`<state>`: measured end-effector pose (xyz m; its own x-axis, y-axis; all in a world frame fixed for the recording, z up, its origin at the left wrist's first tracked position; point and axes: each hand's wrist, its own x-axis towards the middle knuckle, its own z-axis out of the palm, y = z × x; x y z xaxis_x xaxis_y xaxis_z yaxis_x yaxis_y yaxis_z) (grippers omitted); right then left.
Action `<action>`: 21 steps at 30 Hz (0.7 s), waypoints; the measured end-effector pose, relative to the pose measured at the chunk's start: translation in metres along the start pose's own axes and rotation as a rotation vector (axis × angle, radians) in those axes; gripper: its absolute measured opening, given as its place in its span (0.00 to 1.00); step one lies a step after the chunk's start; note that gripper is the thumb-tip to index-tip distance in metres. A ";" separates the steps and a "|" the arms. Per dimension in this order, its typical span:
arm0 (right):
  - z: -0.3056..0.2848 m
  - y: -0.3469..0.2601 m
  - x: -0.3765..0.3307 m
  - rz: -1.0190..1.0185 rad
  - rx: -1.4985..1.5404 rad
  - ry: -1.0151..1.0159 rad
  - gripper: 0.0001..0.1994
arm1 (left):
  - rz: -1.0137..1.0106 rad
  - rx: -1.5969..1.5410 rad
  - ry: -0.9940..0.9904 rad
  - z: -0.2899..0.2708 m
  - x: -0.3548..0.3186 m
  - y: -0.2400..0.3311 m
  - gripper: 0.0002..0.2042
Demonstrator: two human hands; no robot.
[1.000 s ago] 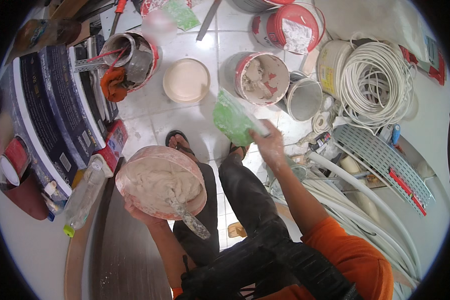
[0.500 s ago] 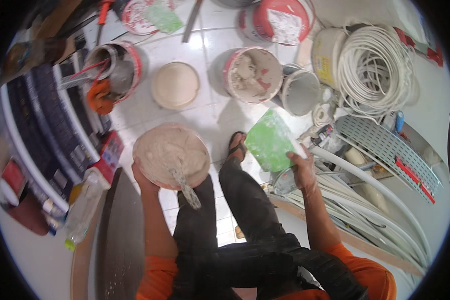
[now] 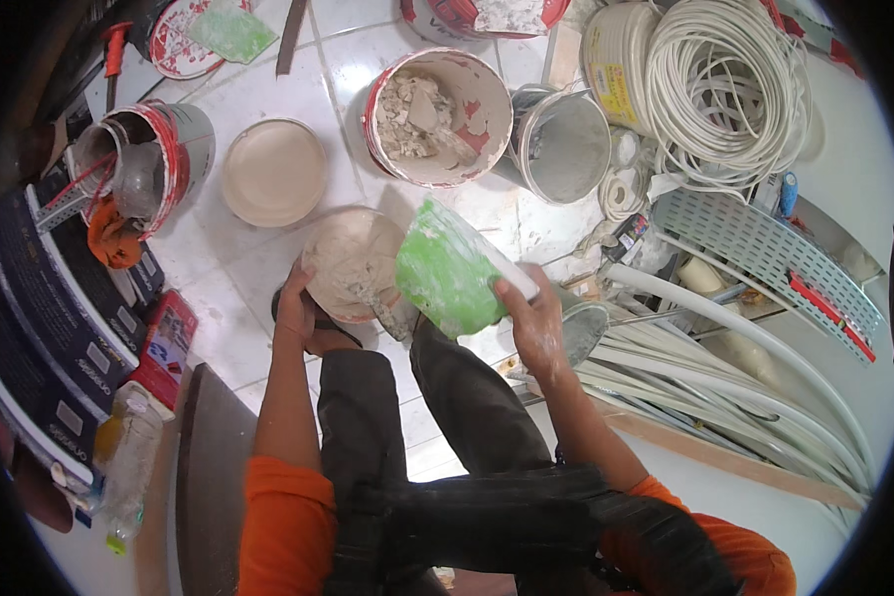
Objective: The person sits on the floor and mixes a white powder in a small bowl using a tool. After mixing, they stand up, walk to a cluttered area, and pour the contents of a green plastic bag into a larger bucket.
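Observation:
My left hand [image 3: 296,298] is closed on the left side of a round tub of pale, wet plaster [image 3: 343,253]. A plaster-smeared tool [image 3: 395,314], perhaps a trowel, lies across the tub's near right edge. Its working end is buried in the mix or hidden. My right hand [image 3: 536,326] grips the white edge of a flat green plastering float [image 3: 447,273], thumb on its green face. White plaster smears the float, which is tilted and overlaps the tub's right side in the view. Whitish residue coats my right fingers and wrist.
Ahead stands a bucket of thick plaster [image 3: 437,119], with a grey bucket [image 3: 566,149] to its right. A round lid-like disc [image 3: 274,172] and a tool bucket [image 3: 184,149] are at left. Cable coils [image 3: 730,99] and white conduits [image 3: 685,397] crowd the right; boxes [image 3: 50,328] line the left.
The tub is lower and farther from me, near the floor by my feet. My right hand has brought the green float leftward, beside and partly over the tub. The view has shifted.

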<state>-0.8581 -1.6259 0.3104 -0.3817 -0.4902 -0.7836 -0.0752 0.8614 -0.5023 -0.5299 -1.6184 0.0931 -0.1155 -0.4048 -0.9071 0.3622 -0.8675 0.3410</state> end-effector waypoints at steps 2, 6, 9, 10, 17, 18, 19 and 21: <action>0.000 -0.016 0.015 -0.113 -0.032 -0.089 0.19 | 0.098 0.271 0.012 0.002 -0.017 0.009 0.35; 0.020 -0.060 0.020 -0.030 0.188 -0.302 0.16 | 0.270 -0.071 -0.126 0.056 -0.104 0.055 0.40; 0.039 -0.068 0.043 -0.153 -0.028 -0.396 0.17 | 0.135 -0.230 -0.303 0.104 -0.132 0.079 0.39; 0.048 -0.065 0.054 -0.218 -0.036 -0.433 0.17 | 0.153 -0.203 -0.252 0.109 -0.128 0.084 0.36; 0.065 -0.079 0.206 -1.027 -1.072 0.112 0.15 | 0.237 -0.010 -0.059 0.151 -0.098 0.116 0.24; 0.067 -0.078 0.220 -0.886 -1.111 -0.014 0.15 | 0.245 0.034 -0.060 0.154 -0.096 0.115 0.23; 0.067 -0.082 0.223 -0.742 -1.146 -0.136 0.15 | 0.251 0.024 -0.056 0.158 -0.095 0.115 0.23; 0.063 -0.085 0.225 -0.703 -1.184 -0.140 0.17 | 0.260 0.007 -0.059 0.167 -0.095 0.115 0.22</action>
<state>-0.8794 -1.8178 0.1542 0.1516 -0.8123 -0.5632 -0.9678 -0.0062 -0.2515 -0.6314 -1.7277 0.2601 -0.0730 -0.6299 -0.7732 0.3807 -0.7342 0.5622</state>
